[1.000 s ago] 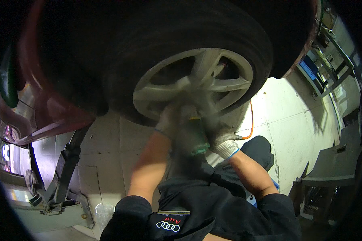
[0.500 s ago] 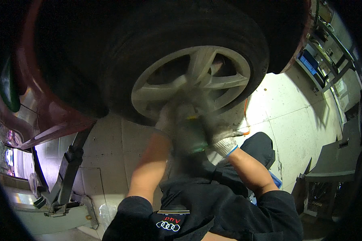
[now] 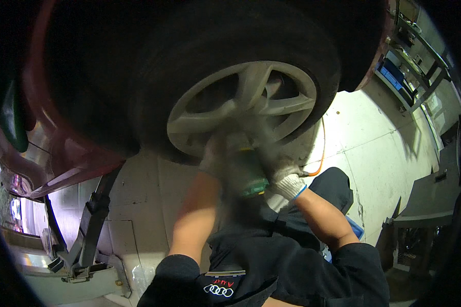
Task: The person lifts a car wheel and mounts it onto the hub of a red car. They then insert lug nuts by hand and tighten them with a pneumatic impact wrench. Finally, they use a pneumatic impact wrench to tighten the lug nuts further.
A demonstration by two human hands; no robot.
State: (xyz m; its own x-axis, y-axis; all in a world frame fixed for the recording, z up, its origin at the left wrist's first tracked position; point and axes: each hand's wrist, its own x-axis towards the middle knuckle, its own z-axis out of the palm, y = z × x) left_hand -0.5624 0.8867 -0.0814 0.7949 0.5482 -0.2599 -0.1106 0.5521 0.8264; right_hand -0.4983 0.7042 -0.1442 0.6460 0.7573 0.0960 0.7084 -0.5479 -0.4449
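A silver spoked wheel rim [image 3: 251, 92] sits in a dark tire [image 3: 322, 66] on a raised car, right in front of me. At the wheel's hub end I hold a green and dark impact wrench [image 3: 253, 188], its nose against the wheel's lower middle, though blur hides exactly where. My right hand [image 3: 287, 179], in a white knit glove with a blue cuff edge, is closed around its handle side. On the wrench's left, near the nose, my left hand [image 3: 212, 158] grips it; its fingers are smeared. An orange air hose [image 3: 320, 166] runs up to my right hand.
Red car bodywork [image 3: 82, 153] hangs at the left, over a dark lift arm [image 3: 95, 210]. A grey shelf rack with blue bins [image 3: 392, 77] stands far right, with a grey cabinet [image 3: 427, 199] nearer. A blue tray [image 3: 354, 227] lies beside my right leg.
Both hands keep their hold on the wrench at the wheel. The wrench's green end shows more clearly, and the orange hose now bows farther right. The view has shifted slightly.
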